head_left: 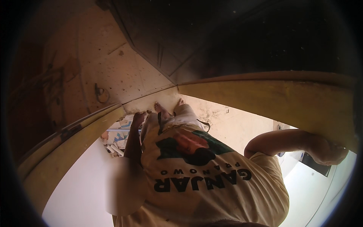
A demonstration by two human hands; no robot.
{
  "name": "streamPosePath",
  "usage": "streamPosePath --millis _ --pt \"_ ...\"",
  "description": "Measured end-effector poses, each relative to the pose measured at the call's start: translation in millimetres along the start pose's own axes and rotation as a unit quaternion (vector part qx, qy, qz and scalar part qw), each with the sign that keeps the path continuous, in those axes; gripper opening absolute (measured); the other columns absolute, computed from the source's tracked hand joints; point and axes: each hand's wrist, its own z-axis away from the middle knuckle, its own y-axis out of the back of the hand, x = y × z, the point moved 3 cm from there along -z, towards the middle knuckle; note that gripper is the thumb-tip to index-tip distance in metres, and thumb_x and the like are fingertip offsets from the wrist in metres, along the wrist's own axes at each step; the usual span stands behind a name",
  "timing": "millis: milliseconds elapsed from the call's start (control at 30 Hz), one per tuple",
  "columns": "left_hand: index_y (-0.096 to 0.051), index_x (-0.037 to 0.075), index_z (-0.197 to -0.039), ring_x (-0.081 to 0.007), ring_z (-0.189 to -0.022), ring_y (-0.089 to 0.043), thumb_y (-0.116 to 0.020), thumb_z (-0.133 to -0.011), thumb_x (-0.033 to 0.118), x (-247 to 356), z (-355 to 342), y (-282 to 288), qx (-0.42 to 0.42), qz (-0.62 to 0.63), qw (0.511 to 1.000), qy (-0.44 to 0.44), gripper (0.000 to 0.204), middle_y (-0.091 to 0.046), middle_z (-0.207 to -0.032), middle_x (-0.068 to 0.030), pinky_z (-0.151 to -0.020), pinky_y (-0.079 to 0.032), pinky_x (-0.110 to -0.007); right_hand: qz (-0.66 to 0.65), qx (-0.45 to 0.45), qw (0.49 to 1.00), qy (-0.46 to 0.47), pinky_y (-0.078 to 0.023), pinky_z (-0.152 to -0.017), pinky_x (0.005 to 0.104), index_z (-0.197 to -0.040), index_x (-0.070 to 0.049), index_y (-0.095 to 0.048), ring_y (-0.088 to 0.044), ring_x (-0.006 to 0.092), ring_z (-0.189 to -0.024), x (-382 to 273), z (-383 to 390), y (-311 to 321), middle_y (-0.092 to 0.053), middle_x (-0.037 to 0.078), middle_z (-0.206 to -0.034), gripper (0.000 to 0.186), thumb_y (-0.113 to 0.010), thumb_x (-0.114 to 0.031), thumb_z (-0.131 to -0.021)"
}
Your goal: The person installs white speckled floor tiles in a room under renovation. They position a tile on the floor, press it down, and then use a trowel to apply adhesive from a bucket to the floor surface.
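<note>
My left hand hangs low by my left hip, beside the near end of the left wooden frame piece. Its fingers are curled inward; whether something small sits in them is too dim to make out. Out to the far right, my right hand is raised with the elbow bent. It lies against the lower edge of a wide yellowish wooden frame piece, its fingers curled and partly hidden. Between my arms are my pale printed T-shirt and light trousers, with my bare feet below.
A dark panel fills the upper right beyond the frame. Dusty floor with scattered debris and a small looped dark object spreads at the upper left. Behind my left arm lie patterned sheets and pale rolls.
</note>
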Motion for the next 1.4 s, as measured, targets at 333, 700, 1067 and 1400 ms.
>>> streamPosePath --millis 333,700,1067,1400 --pt "-0.06 -0.001 -0.103 -0.021 -0.066 -0.062 -0.061 -0.081 0.032 29.2 2.8 6.0 -0.038 0.06 0.997 0.03 0.041 -0.063 -0.078 -0.0116 -0.06 -0.05 -0.035 -0.065 -0.116 0.991 -0.01 -0.048 -0.056 0.0285 -0.078 0.003 -0.061 -0.059 0.0182 -0.069 -4.0 38.7 4.1 -0.06 0.012 -0.08 0.038 -0.055 -0.034 -0.085" --pt "-0.051 0.0 -0.123 -0.0183 -0.1 -0.058 -0.062 -0.085 0.026 405.5 50.5 178.7 -0.208 0.427 0.87 -0.133 0.047 -0.058 -0.115 -0.0112 -0.083 -0.049 -0.029 -0.072 -0.175 0.981 -0.031 -0.049 -0.059 0.0308 -0.093 0.009 -0.062 -0.061 0.0198 -0.067 -17.7 61.0 -2.2 -0.063 0.015 -0.079 0.041 -0.053 -0.031 -0.088" --pt "-0.061 0.002 -0.103 -0.0291 -0.099 -0.055 -0.069 -0.077 0.012 570.5 202.1 236.5 -0.379 0.412 0.49 -0.668 0.029 -0.058 -0.097 -0.013 -0.083 -0.046 -0.039 -0.082 -0.21 0.974 -0.009 -0.049 -0.062 0.0331 -0.097 0.007 -0.064 -0.064 0.0214 -0.073 2.5 46.5 16.0 -0.066 0.013 -0.082 0.039 -0.06 -0.029 -0.084" --pt "-0.059 0.001 -0.091 -0.0306 -0.095 -0.052 -0.066 -0.077 0.014 577.4 218.2 238.4 -0.456 0.392 0.47 -0.646 0.02 -0.056 -0.092 -0.0118 -0.083 -0.042 -0.041 -0.095 -0.125 0.987 0.018 -0.046 -0.083 0.0359 -0.107 0.007 -0.057 -0.059 0.0233 -0.091 4.5 59.2 18.3 -0.062 0.016 -0.099 0.034 -0.061 -0.017 -0.083"
